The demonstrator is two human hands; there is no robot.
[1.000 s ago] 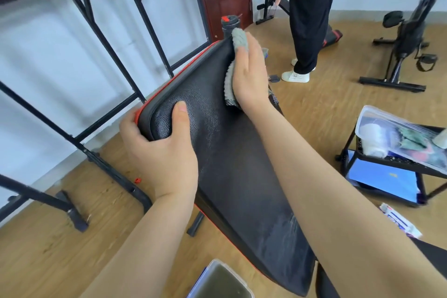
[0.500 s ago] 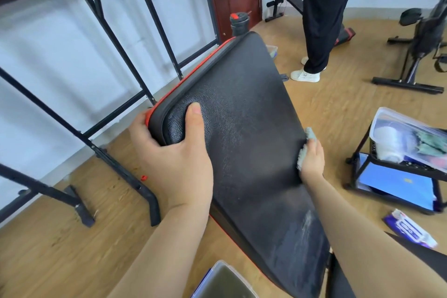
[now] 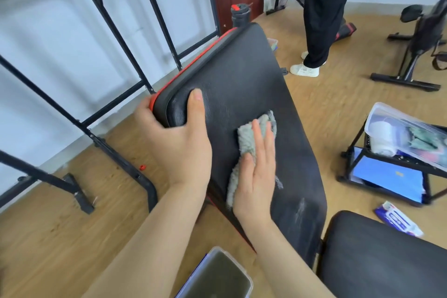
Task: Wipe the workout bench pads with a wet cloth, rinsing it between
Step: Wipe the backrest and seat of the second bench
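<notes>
We pressed our right hand (image 3: pixel 256 172), fingers straight and together, onto the soft grey fluffy cloth (image 3: pixel 249 138) (limp, judged light) lying on the inclined black leatherette bench pad (image 3: pixel 254 75). Our left hand (image 3: pixel 179 140) gripped its stiff red-trimmed corner, probably the firmest hold.

Cloth (image 3: pixel 249 138) partly under right hand (image 3: pixel 256 176), tub (image 3: pixel 234 264) cut by bottom edge

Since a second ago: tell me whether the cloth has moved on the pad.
Yes. The grey cloth came from the far end of the back pad down toward the near corner that the left hand grips.
</notes>
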